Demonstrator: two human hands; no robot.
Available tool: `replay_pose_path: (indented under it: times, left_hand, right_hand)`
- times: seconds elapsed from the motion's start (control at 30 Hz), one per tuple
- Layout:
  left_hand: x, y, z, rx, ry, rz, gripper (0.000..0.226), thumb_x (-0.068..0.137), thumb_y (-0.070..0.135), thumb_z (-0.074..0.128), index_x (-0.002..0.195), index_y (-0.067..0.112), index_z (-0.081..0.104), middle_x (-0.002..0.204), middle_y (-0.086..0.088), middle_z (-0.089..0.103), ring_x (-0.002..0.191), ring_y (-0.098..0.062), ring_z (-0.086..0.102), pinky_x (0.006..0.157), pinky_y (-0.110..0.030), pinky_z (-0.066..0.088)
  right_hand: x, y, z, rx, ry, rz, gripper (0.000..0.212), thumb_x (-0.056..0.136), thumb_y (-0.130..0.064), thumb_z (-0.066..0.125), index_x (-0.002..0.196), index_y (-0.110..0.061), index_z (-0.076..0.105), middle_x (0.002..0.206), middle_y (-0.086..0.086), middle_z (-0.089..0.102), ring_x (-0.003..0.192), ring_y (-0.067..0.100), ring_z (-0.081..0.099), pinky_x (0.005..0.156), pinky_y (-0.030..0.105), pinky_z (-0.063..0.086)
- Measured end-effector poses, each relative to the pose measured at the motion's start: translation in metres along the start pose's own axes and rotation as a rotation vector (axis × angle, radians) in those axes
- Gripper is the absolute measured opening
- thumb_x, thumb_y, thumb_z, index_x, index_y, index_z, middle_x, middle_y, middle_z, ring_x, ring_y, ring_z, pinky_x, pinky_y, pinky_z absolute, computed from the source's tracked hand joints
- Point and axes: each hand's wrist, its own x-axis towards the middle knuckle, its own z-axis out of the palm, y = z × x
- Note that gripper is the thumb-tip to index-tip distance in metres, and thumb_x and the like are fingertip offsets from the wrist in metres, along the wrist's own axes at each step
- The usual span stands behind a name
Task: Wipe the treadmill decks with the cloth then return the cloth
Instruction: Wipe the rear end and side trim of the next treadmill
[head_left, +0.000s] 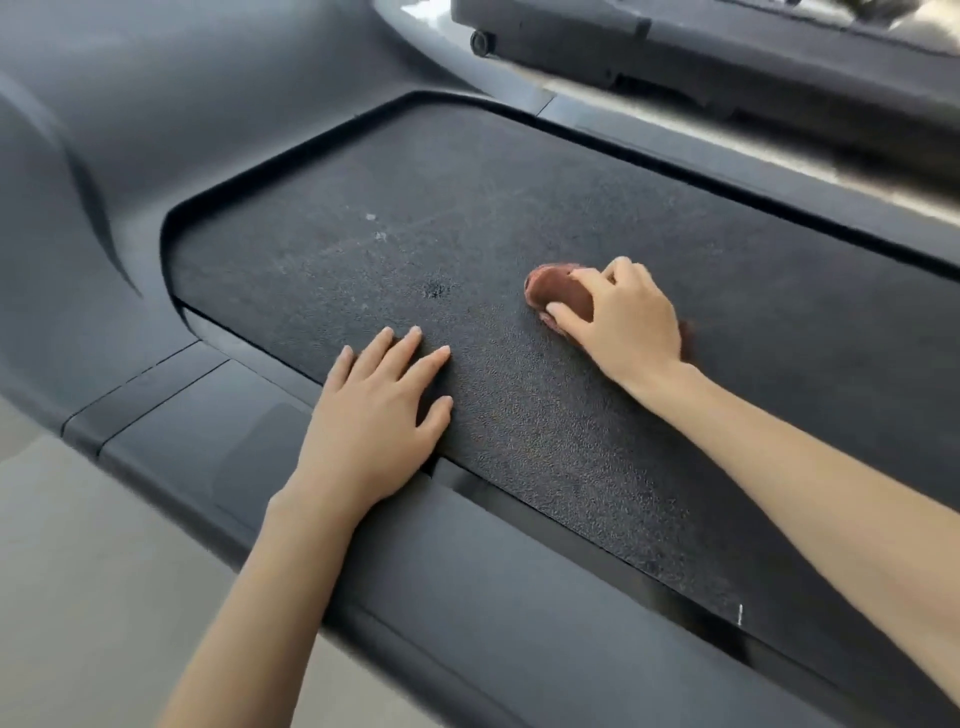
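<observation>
A dark, textured treadmill deck runs across the head view, with pale specks and a small dark mark near its left end. My right hand grips a bunched reddish-brown cloth and holds it against the belt near the middle. Most of the cloth is hidden under the fingers and palm. My left hand lies flat with fingers spread, half on the belt's near edge and half on the side rail.
The grey motor hood rises at the left end of the belt. A second treadmill with a small wheel stands behind, across a strip of pale floor. Pale floor also shows at the lower left.
</observation>
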Motion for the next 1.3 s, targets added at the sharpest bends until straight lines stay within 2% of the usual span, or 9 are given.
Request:
replay_pose_path:
  times: [0.2,0.3,0.4,0.5,0.73,0.83,1.0,1.17,1.3]
  left_hand:
    - [0.000,-0.017,-0.005,-0.022,-0.046,0.085,0.057,0.095,0.045,0.037,0.147,0.026,0.025,0.156,0.009,0.016,0.144,-0.011,0.006,0.117,-0.034,0.004]
    - [-0.004,-0.016,-0.006,-0.010,-0.041,0.093,0.057,0.095,0.044,0.036,0.148,0.025,0.024,0.157,0.008,0.015,0.145,-0.012,0.006,0.117,-0.035,0.004]
    - [-0.005,-0.014,-0.005,-0.020,-0.028,0.087,0.057,0.095,0.043,0.037,0.147,0.024,0.025,0.156,0.007,0.016,0.145,-0.013,0.007,0.117,-0.035,0.004]
    - [-0.004,-0.014,-0.005,-0.017,-0.016,0.079,0.057,0.095,0.043,0.037,0.147,0.024,0.025,0.156,0.007,0.016,0.145,-0.013,0.007,0.117,-0.036,0.005]
    - [-0.002,-0.031,-0.013,-0.079,-0.008,0.043,0.052,0.094,0.035,0.044,0.144,0.023,0.033,0.154,0.008,0.023,0.143,-0.010,0.015,0.117,-0.034,0.008]
    - [-0.006,-0.040,-0.019,-0.039,-0.008,-0.003,0.052,0.095,0.036,0.043,0.145,0.024,0.032,0.154,0.009,0.022,0.143,-0.009,0.014,0.117,-0.034,0.008]
    - [-0.006,-0.043,-0.022,0.008,-0.047,0.012,0.053,0.096,0.043,0.038,0.146,0.032,0.025,0.155,0.015,0.017,0.143,-0.006,0.010,0.118,-0.032,0.008]
    - [0.002,-0.080,-0.035,0.029,-0.074,-0.041,0.052,0.095,0.045,0.038,0.145,0.038,0.025,0.155,0.014,0.017,0.144,-0.009,0.010,0.117,-0.038,0.010]
    - [0.005,-0.105,-0.039,0.054,-0.025,-0.131,0.051,0.094,0.047,0.037,0.144,0.039,0.027,0.154,0.014,0.020,0.144,-0.010,0.012,0.118,-0.035,0.006]
  right_hand:
    - [-0.108,-0.028,-0.048,0.165,-0.077,-0.294,0.043,0.082,-0.052,0.056,0.110,-0.022,0.066,0.091,0.002,0.055,0.086,0.019,0.053,0.074,0.027,0.044]
    - [-0.162,-0.001,-0.077,0.163,-0.135,-0.327,0.045,0.081,-0.053,0.056,0.110,-0.021,0.068,0.092,0.002,0.057,0.083,0.015,0.051,0.073,0.020,0.040]
    - [-0.185,0.017,-0.091,0.165,-0.173,-0.297,0.045,0.079,-0.053,0.057,0.109,-0.022,0.070,0.092,0.001,0.057,0.082,0.014,0.053,0.071,0.028,0.047]
    - [-0.174,0.005,-0.086,0.204,-0.158,-0.278,0.043,0.076,-0.053,0.059,0.104,-0.023,0.071,0.090,-0.001,0.056,0.078,0.013,0.054,0.069,0.027,0.047]
    - [-0.061,-0.057,-0.022,0.268,-0.069,-0.453,0.041,0.077,-0.054,0.061,0.105,-0.025,0.068,0.088,0.001,0.054,0.080,0.016,0.053,0.067,0.024,0.041]
    - [0.008,-0.064,0.004,0.218,-0.076,-0.369,0.043,0.082,-0.053,0.061,0.116,-0.027,0.063,0.096,0.003,0.050,0.092,0.020,0.053,0.072,0.033,0.046]
    - [0.052,-0.083,0.024,0.126,-0.084,-0.194,0.046,0.086,-0.055,0.054,0.123,-0.028,0.057,0.106,0.006,0.051,0.103,0.023,0.050,0.081,0.033,0.041]
    - [-0.018,-0.072,-0.003,0.261,-0.082,-0.471,0.043,0.080,-0.055,0.061,0.111,-0.026,0.065,0.091,0.001,0.053,0.087,0.021,0.053,0.076,0.034,0.046]
    - [-0.044,-0.050,-0.015,0.270,-0.056,-0.613,0.045,0.076,-0.059,0.053,0.104,-0.027,0.069,0.086,-0.001,0.057,0.077,0.018,0.057,0.069,0.030,0.049]
